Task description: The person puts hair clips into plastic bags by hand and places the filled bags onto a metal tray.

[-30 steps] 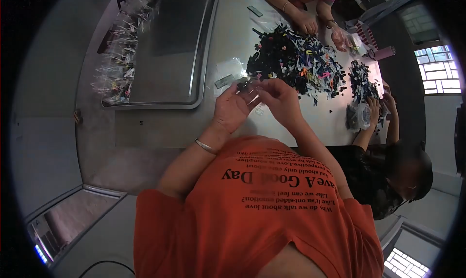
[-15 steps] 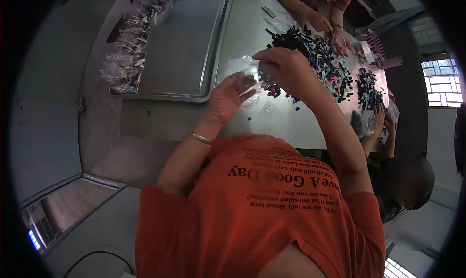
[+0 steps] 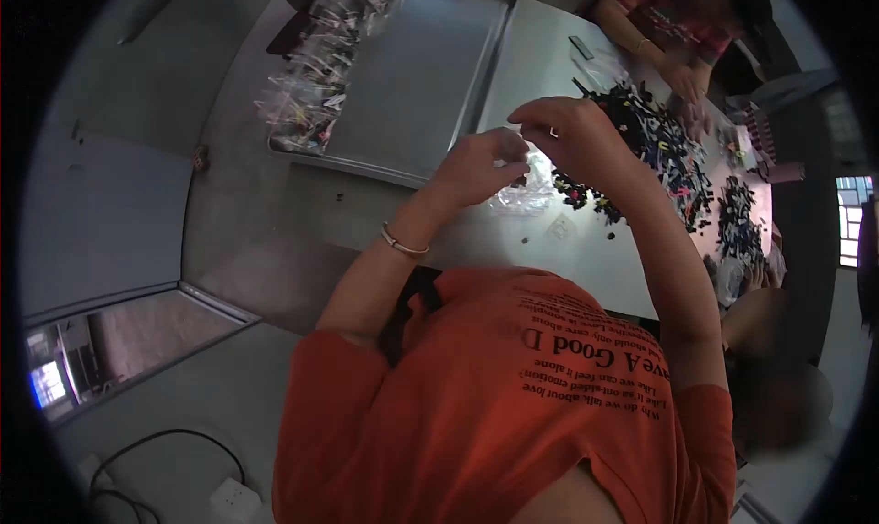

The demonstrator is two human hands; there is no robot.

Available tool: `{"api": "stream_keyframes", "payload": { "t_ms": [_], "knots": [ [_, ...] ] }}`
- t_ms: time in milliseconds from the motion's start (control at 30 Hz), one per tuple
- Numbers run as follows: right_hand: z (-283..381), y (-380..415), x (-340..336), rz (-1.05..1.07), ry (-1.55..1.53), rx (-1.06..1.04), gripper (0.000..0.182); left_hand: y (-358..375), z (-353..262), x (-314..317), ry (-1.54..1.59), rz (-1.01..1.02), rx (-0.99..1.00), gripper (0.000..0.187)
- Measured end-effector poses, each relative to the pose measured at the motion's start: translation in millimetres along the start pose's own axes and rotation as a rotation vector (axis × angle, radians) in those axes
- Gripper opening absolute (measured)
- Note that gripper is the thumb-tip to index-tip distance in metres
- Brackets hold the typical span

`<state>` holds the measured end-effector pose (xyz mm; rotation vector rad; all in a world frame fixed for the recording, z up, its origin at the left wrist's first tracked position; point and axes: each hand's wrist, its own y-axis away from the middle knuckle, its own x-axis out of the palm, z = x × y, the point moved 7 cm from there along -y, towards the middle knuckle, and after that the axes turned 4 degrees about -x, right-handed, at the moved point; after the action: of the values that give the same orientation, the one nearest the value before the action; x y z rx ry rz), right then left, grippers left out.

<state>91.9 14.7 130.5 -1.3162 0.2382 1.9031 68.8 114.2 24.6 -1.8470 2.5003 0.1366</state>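
Note:
My left hand [image 3: 476, 169], a bracelet on its wrist, is raised over the near part of the table with its fingers curled in toward the thumb. What it holds, if anything, is hidden. Close by on the right, my right hand [image 3: 579, 138] is bent with thumb and fingers drawn together; anything between them is too small to make out. The fingertips of both hands nearly meet. Just below them lies a shiny clear plastic bag [image 3: 526, 197]. To the right spreads a heap of small mixed black, white and coloured pieces [image 3: 673, 153].
A large metal tray [image 3: 412, 75] stands at the left, with filled clear packets [image 3: 320, 85] along its far-left side. A co-worker's hands [image 3: 687, 89] are over the heap's far side. Another smaller pile [image 3: 740, 217] and another person's hand [image 3: 755, 277] are at the right.
The view has swung, so the table appears further right. My left hand has turned and closed more, hiding the small dark piece seen at its fingertips, and the two hands are closer together.

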Motion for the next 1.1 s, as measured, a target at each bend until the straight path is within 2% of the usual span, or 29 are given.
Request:
{"api": "stream_keyframes", "payload": {
  "t_ms": [33,133,167,200,267,333,367,433,500,533,600,667,733,800,867,900,967,1000,1067,1100],
  "knots": [
    [-0.2,-0.1,2.3,0.003,-0.035,-0.020,0.020,0.2,-7.9,-7.7,-0.222,-0.104,0.128,0.021],
    [-10.8,6.3,1.0,-0.093,-0.135,0.065,0.020,1.3,16.5,-31.1,-0.242,-0.218,0.033,0.018],
    [-17.7,12.1,1.4,-0.106,-0.164,0.108,0.021,4.3,20.1,-46.3,-0.269,-0.312,0.038,0.019],
    [-26.2,19.8,2.9,-0.120,-0.190,0.151,0.021,5.7,23.0,-58.9,-0.274,-0.317,0.037,0.019],
    [-47.3,43.0,10.4,-0.090,-0.241,0.255,0.022,12.3,42.1,-106.1,-0.313,-0.544,-0.093,0.022],
    [-70.6,70.0,22.2,-0.047,-0.270,0.330,0.022,17.9,64.5,-154.5,-0.413,-0.715,-0.055,0.024],
    [-77.5,82.9,26.9,-0.048,-0.274,0.329,0.022,21.7,67.6,-175.5,-0.472,-0.756,-0.086,0.023],
    [-100.9,115.9,42.5,-0.033,-0.366,0.528,0.022,25.3,77.8,-211.7,-0.533,-0.791,-0.116,0.023],
    [-108.1,137.5,50.6,-0.009,-0.319,0.540,0.022,30.9,89.5,-243.2,-0.718,-0.879,-0.150,0.022],
    [-113.1,148.9,55.7,0.017,-0.268,0.547,0.022,33.9,87.4,-251.8,-0.721,-0.872,-0.148,0.022],
    [-121.3,170.2,65.1,-0.009,-0.316,0.577,0.021,37.6,86.0,-265.1,-0.959,-0.828,-0.288,0.022],
    [-122.2,185.2,68.8,-0.002,-0.345,0.673,0.021,43.6,79.0,-274.8,-1.013,-0.847,-0.274,0.022],
    [-120.3,194.1,71.4,-0.004,-0.320,0.671,0.022,48.6,76.2,-285.4,-1.064,-0.856,-0.260,0.023],
    [-118.0,202.6,70.7,-0.026,-0.333,0.693,0.023,46.1,83.8,-292.8,-1.121,-0.856,-0.354,0.030],
    [-117.9,209.3,73.1,-0.002,-0.294,0.696,0.023,49.9,71.9,-283.7,-1.214,-0.979,-0.219,0.052],
    [-118.9,212.6,75.5,0.002,-0.283,0.714,0.022,48.1,70.4,-272.9,-1.205,-0.946,-0.203,0.052],
    [-114.7,214.8,76.0,-0.048,-0.330,0.701,0.021,57.8,53.1,-258.9,-1.400,-1.152,-0.184,0.076],
    [-113.9,214.6,77.6,-0.032,-0.313,0.704,0.020,57.7,49.3,-248.9,-1.398,-1.143,-0.173,0.076],
    [-115.7,213.2,84.8,-0.031,-0.308,0.692,0.020,58.1,29.8,-210.8,-1.568,-1.233,0.006,0.086],
    [-114.7,210.7,88.8,-0.019,-0.305,0.673,0.019,48.9,32.9,-196.9,-1.423,-1.154,0.125,0.076]
  ]
}}
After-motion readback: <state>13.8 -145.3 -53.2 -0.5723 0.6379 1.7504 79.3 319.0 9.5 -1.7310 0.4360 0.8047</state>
